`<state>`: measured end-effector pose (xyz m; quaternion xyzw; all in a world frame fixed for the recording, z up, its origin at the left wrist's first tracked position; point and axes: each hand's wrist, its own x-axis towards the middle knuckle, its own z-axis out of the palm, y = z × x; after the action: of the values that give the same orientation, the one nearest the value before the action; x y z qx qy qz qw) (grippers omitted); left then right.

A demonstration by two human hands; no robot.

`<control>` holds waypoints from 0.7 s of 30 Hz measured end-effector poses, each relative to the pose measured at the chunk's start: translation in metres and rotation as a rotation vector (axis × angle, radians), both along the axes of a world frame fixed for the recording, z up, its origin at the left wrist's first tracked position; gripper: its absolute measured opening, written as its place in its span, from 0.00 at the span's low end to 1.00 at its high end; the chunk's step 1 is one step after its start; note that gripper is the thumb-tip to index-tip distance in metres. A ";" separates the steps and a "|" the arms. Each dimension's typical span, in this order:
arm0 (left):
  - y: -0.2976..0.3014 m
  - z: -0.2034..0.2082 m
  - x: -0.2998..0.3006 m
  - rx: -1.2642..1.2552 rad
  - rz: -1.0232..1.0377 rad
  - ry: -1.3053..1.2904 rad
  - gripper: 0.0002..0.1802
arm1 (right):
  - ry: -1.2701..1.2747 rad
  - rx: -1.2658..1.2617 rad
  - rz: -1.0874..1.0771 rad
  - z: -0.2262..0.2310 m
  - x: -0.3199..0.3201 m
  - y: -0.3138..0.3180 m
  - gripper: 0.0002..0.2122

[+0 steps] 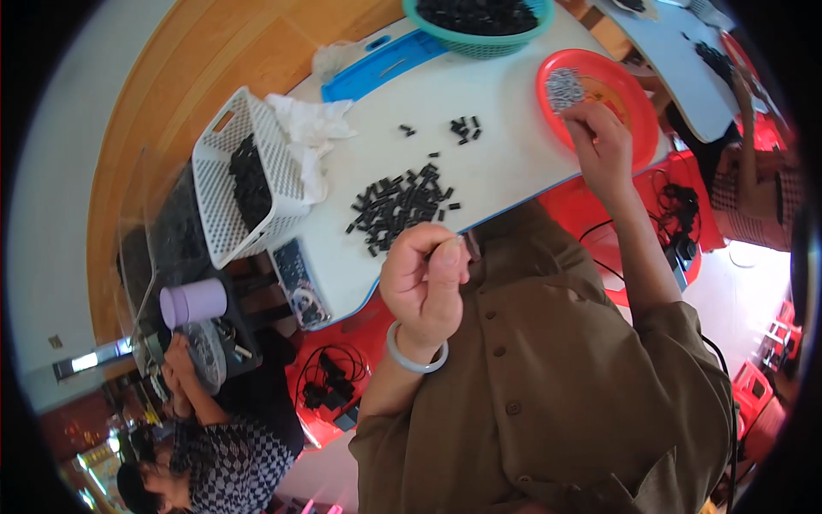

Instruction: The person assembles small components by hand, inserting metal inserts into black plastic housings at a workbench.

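1. One heap of black pieces, too crowded to count, lies on one white table; these short cylinders mostly lie on their sides, their long axes pointing every way.
2. Single piece at the heap's right edge: long axis roughly left to right.
3. Beyond the heap: a small cluster of roughly seven pieces, plus a close group of about two.
4. Left hand, one, at the heap's near side: thumb and forefinger together; I cannot tell whether anything is pinched between.
5. Right hand, one, well right of the heap, over one red basin with uncounted small grey pieces; whether its fingertips are apart or clamped, I cannot tell.
6. Left of the heap: one white basket. Beyond: one blue tray, one green basket.
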<state>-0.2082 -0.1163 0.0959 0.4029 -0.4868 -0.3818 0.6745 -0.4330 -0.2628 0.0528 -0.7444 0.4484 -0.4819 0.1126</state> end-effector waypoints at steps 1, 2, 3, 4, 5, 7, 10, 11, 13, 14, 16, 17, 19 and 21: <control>0.000 -0.002 -0.002 0.011 -0.008 0.016 0.08 | 0.011 -0.008 -0.023 -0.011 -0.016 -0.008 0.05; 0.000 -0.003 -0.003 0.026 -0.023 0.032 0.07 | 0.040 0.062 -0.068 -0.024 -0.030 -0.014 0.05; 0.000 -0.004 -0.005 0.043 -0.034 0.046 0.07 | 0.065 0.134 -0.111 -0.036 -0.043 -0.019 0.05; -0.001 -0.005 -0.007 0.038 -0.055 0.053 0.07 | 0.070 0.129 -0.131 -0.047 -0.055 -0.023 0.05; -0.002 -0.005 -0.009 0.056 -0.073 0.077 0.07 | 0.171 0.159 -0.181 -0.056 -0.066 -0.026 0.05; -0.003 -0.006 -0.011 0.075 -0.091 0.098 0.07 | 0.269 0.193 -0.231 -0.059 -0.074 -0.026 0.06; -0.005 -0.008 -0.013 0.110 -0.109 0.126 0.06 | 0.206 0.297 -0.320 -0.052 -0.069 -0.024 0.06; -0.006 -0.010 -0.013 0.111 -0.119 0.148 0.06 | 0.079 0.283 -0.289 -0.047 -0.063 -0.021 0.05; -0.006 -0.013 -0.015 0.114 -0.139 0.169 0.06 | -0.131 0.207 -0.144 -0.034 -0.041 -0.009 0.05; -0.007 -0.015 -0.016 0.139 -0.155 0.209 0.07 | -0.213 0.145 -0.027 -0.029 -0.025 0.000 0.05; -0.007 -0.016 -0.019 0.166 -0.172 0.246 0.07 | -0.243 0.145 0.276 -0.001 0.012 0.029 0.08; -0.007 -0.018 -0.020 0.184 -0.164 0.261 0.07 | -0.279 0.226 0.465 0.016 0.025 0.043 0.08; -0.007 -0.013 -0.021 0.203 -0.168 0.271 0.07 | -0.403 0.313 0.682 0.036 0.044 0.062 0.10; -0.004 -0.005 -0.022 0.294 -0.098 0.225 0.08 | -0.457 0.186 0.770 0.033 0.063 0.067 0.09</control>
<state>-0.2302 -0.1198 0.0907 0.4278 -0.3665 -0.5238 0.6390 -0.3699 -0.1957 0.0856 -0.7180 0.1441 -0.5147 0.4458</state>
